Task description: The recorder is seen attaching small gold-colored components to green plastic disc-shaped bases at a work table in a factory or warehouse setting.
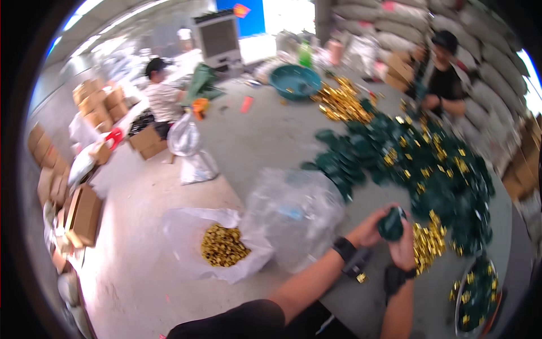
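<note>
1. A heap of green caps (418, 164) mixed with gold pieces (427, 243) spreads over the counter (265, 141) just beyond the hands; a clear bag (293, 212) lies left of them, and a bowl (477, 294) of caps sits at lower right.
2. The left hand (370, 229) and right hand (403, 248) close together around one green cap (390, 225), held just above the counter's near edge.
3. The cap is too blurred to tell which way it points.
4. The counter is grey. Beside it, on the pale floor, a white bag (217, 243) holds gold pieces. Cardboard boxes (84, 214) line the left; two other people sit farther off, and sacks are stacked behind.
</note>
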The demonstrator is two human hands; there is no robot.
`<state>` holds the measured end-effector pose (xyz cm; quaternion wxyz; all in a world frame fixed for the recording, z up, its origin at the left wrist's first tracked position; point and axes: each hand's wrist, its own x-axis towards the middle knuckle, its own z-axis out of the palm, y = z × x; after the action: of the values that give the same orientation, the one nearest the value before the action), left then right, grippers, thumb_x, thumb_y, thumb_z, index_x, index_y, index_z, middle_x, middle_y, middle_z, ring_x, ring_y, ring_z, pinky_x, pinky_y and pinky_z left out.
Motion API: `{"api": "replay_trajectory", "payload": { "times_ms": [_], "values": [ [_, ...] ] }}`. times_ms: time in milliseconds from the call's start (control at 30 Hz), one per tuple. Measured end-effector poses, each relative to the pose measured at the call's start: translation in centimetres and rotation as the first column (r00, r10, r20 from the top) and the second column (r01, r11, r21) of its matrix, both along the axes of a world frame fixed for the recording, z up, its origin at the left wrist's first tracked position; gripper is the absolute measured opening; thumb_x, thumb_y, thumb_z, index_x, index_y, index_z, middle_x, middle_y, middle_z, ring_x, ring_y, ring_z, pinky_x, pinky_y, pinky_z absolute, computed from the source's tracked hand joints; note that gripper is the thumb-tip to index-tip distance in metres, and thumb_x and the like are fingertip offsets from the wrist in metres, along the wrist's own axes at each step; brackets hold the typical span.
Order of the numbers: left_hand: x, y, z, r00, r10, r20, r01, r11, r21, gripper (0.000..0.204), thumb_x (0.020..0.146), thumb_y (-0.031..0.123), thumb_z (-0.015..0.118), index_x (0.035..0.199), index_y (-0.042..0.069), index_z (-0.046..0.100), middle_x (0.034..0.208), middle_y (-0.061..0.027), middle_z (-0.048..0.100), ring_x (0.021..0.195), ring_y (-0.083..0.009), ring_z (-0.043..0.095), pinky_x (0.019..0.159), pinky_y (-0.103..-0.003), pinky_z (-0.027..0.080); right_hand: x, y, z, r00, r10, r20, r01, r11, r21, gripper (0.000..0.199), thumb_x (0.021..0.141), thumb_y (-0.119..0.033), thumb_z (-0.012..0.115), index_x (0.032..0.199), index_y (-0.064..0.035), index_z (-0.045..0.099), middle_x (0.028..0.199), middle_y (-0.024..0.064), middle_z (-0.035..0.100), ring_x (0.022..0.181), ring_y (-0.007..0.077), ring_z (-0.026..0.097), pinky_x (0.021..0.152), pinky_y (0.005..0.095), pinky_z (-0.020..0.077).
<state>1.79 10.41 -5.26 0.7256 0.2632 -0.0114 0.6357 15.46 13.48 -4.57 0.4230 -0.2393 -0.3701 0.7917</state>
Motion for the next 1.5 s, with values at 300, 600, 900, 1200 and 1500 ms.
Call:
{"api": "replay_trajectory", "payload": {
  "times_ms": [300,600,900,1200,1500],
  "values": [
    [0.7,0.2,-0.2,0.997,0.066,0.028,-0.061,0.988,-0.143,0.042,0.089,0.028,0.044,0.128,0.013,0.039,0.126,-0.0070,0.047,0.116,-0.0207,0.047,0.094,-0.037,0.041,-1.8,-0.1,1.8,0.653,-0.597,0.466,0.050,0.648,0.760,0.026,0.089,-0.015,0.046,0.110,-0.0001,0.050,0.111,0.0106,0.052,0.100,0.0205,0.051,0.083,0.0299,0.0419],
    [1.3,-0.1,0.4,0.954,0.186,-0.234,-0.246,0.934,-0.259,0.034,0.089,0.032,0.049,0.121,0.024,0.041,0.108,0.0018,0.052,0.094,-0.0101,0.053,0.068,-0.034,0.048,-2.7,-0.6,2.0,0.674,-0.629,0.388,-0.058,0.478,0.876,0.024,0.088,-0.014,0.046,0.106,-0.0003,0.054,0.106,0.0153,0.054,0.102,0.0285,0.049,0.089,0.0362,0.0381],
    [-0.7,-0.2,-0.3,0.941,0.328,-0.086,-0.337,0.875,-0.348,0.021,0.081,0.015,0.049,0.102,0.019,0.043,0.086,-0.0070,0.054,0.079,-0.0194,0.054,0.063,-0.037,0.046,3.3,0.8,7.4,0.613,-0.601,0.513,-0.007,0.645,0.764,0.030,0.089,-0.021,0.054,0.111,-0.0012,0.055,0.108,0.0082,0.058,0.102,0.0176,0.054,0.091,0.0292,0.0392],
    [-1.3,1.0,-0.5,0.955,0.291,-0.050,-0.277,0.821,-0.499,0.033,0.075,0.017,0.050,0.108,0.019,0.047,0.092,-0.0076,0.054,0.083,-0.0259,0.055,0.068,-0.042,0.044,12.3,-1.2,4.1,0.271,-0.720,0.638,-0.367,0.536,0.761,0.050,0.070,-0.032,0.073,0.111,-0.0076,0.057,0.122,0.0146,0.050,0.115,0.0307,0.045,0.097,0.0387,0.0350],
    [-1.1,0.4,-0.6,0.958,0.246,-0.148,-0.286,0.843,-0.454,0.036,0.075,0.017,0.049,0.110,0.015,0.046,0.096,-0.0086,0.052,0.084,-0.0257,0.054,0.068,-0.041,0.043,5.6,-1.0,2.9,0.240,-0.773,0.587,-0.542,0.395,0.742,0.039,0.061,-0.033,0.076,0.095,-0.0160,0.065,0.087,0.0031,0.059,0.089,0.0250,0.053,0.076,0.0378,0.0376]
  ]
}}
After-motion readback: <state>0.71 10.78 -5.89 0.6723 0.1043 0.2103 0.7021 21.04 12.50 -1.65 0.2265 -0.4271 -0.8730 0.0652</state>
